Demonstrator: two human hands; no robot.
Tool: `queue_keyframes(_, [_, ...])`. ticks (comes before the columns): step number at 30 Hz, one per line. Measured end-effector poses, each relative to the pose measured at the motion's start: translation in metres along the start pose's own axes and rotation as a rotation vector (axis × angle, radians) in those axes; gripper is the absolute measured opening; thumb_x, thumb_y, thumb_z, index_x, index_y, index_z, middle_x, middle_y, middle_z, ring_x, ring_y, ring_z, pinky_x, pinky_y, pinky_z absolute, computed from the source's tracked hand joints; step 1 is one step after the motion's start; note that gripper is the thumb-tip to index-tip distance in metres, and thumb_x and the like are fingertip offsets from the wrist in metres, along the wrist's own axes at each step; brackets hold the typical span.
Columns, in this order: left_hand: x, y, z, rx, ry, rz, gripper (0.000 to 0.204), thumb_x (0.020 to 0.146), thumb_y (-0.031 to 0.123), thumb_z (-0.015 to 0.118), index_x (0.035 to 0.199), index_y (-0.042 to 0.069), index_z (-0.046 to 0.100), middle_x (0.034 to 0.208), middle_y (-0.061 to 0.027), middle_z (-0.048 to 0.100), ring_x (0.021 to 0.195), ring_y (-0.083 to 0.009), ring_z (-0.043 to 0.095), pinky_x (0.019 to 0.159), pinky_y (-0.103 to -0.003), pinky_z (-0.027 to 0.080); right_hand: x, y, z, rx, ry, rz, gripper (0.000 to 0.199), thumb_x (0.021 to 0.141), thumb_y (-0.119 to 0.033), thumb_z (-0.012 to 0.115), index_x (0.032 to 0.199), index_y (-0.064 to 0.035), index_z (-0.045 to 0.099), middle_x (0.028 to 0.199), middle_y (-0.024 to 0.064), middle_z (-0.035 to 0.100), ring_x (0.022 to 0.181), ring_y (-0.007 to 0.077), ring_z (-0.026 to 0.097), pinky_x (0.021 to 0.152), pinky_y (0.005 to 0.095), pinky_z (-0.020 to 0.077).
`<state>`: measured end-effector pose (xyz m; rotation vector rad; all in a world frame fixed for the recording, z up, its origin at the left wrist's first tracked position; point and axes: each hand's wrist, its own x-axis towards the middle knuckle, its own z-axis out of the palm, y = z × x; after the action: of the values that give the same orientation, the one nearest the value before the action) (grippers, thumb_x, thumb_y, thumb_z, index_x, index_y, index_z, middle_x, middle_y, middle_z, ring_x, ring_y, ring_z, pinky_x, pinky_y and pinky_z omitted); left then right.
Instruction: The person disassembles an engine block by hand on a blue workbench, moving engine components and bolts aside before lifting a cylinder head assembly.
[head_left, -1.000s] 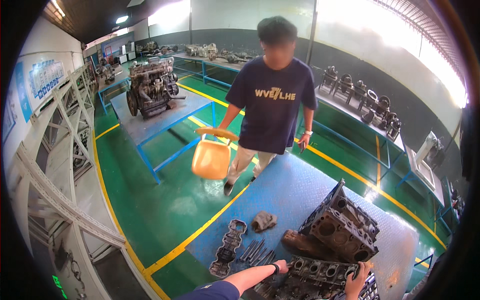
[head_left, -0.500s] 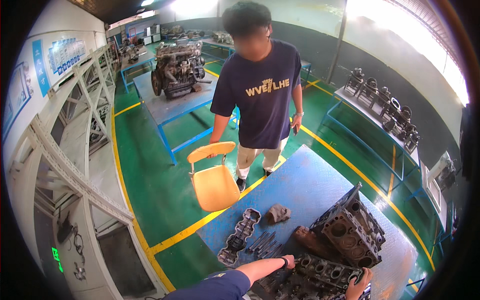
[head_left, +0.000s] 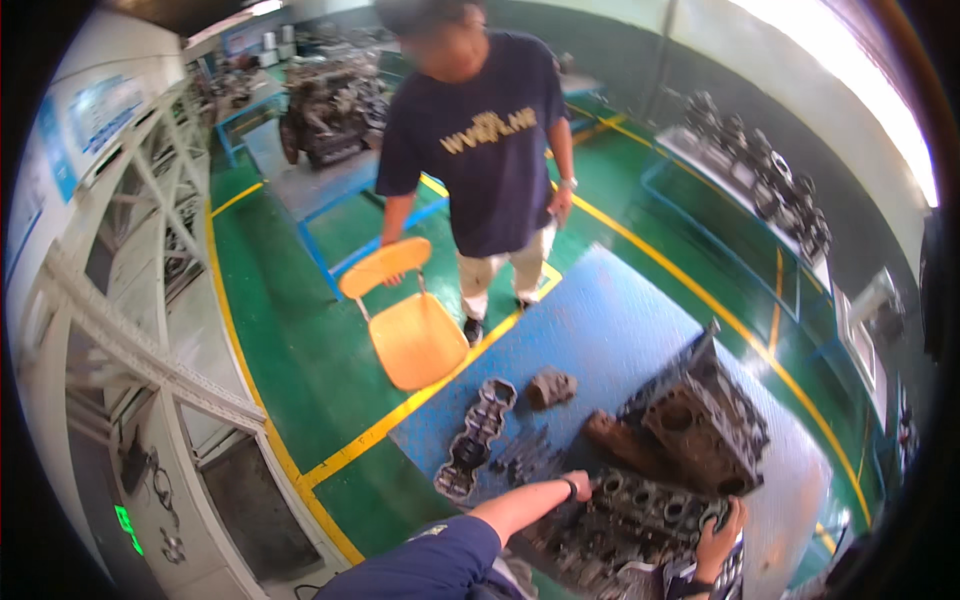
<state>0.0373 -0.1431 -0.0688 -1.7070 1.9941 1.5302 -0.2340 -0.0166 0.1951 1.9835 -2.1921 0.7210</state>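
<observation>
A dark metal cylinder head with a row of round openings lies at the near edge of the blue table. My left hand is closed on its left end, with a dark band round the wrist. The other end is in the grip of my right hand, fingers curled over the corner. Below and in front of it spreads a mass of dark engine parts, partly hidden by my arms. Just beyond stands a tilted engine block, propped beside a brown block.
A valve-cover-shaped frame, several rod-like parts and a grey-brown lump lie on the blue table. Across it a person holds a wooden chair. An engine sits on another table behind.
My view has tilted downward and blurred, so the scene sits higher. My hands stay at both ends of the cylinder head. The person with the chair stands much as before.
</observation>
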Motion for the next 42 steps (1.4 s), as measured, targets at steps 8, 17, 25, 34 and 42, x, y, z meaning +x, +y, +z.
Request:
queue_keyframes(8, [0.004,-0.016,-0.027,-0.050,0.111,0.057,0.038,0.073,0.027,0.070,0.091,-0.006,0.072,0.096,-0.0285,0.069,0.095,-0.0388,0.069,0.080,-0.043,0.055,0.031,-0.033,0.008,0.024,0.051,-0.020,0.047,0.078,-0.005,0.058,0.125,0.0000,0.055,0.124,0.0223,0.055,0.120,0.0413,0.049,0.105,0.0448,0.0387])
queue_keyframes(17, [0.021,-0.009,-0.011,0.015,-0.108,0.009,0.045,0.074,0.026,0.069,0.106,-0.006,0.069,0.113,-0.0265,0.067,0.108,-0.0368,0.066,0.091,-0.040,0.052,0.022,-0.024,-0.003,0.017,0.047,0.017,0.044,0.078,-0.004,0.056,0.122,-0.0003,0.056,0.122,0.0204,0.055,0.118,0.0398,0.050,0.104,0.0446,0.0396])
queue_keyframes(25, [0.023,-0.021,-0.014,-0.002,-0.075,-0.011,0.044,0.077,0.026,0.067,0.109,-0.004,0.069,0.118,-0.0264,0.066,0.114,-0.0372,0.063,0.094,-0.040,0.051,0.025,-0.029,0.003,0.028,0.062,0.004,0.045,0.078,-0.004,0.057,0.123,-0.0017,0.056,0.124,0.0206,0.055,0.120,0.0395,0.049,0.106,0.0443,0.0384])
queue_keyframes(34, [0.011,-0.011,-0.011,-0.022,0.048,-0.013,0.038,0.073,0.025,0.068,0.100,-0.002,0.072,0.104,-0.0256,0.070,0.101,-0.0374,0.068,0.087,-0.041,0.054,0.022,-0.024,0.005,0.011,0.060,0.004,0.049,0.075,0.000,0.055,0.124,0.0008,0.056,0.125,0.0224,0.055,0.122,0.0408,0.049,0.108,0.0446,0.0367])
queue_keyframes(42, [-0.009,-0.002,-0.022,-0.041,-0.042,-0.054,0.040,0.081,0.026,0.065,0.111,0.000,0.070,0.120,-0.0232,0.065,0.115,-0.0351,0.063,0.095,-0.040,0.051,0.016,-0.024,0.003,0.022,0.040,0.027,0.051,0.074,0.002,0.053,0.125,0.0019,0.054,0.126,0.0220,0.053,0.124,0.0406,0.047,0.110,0.0452,0.0336])
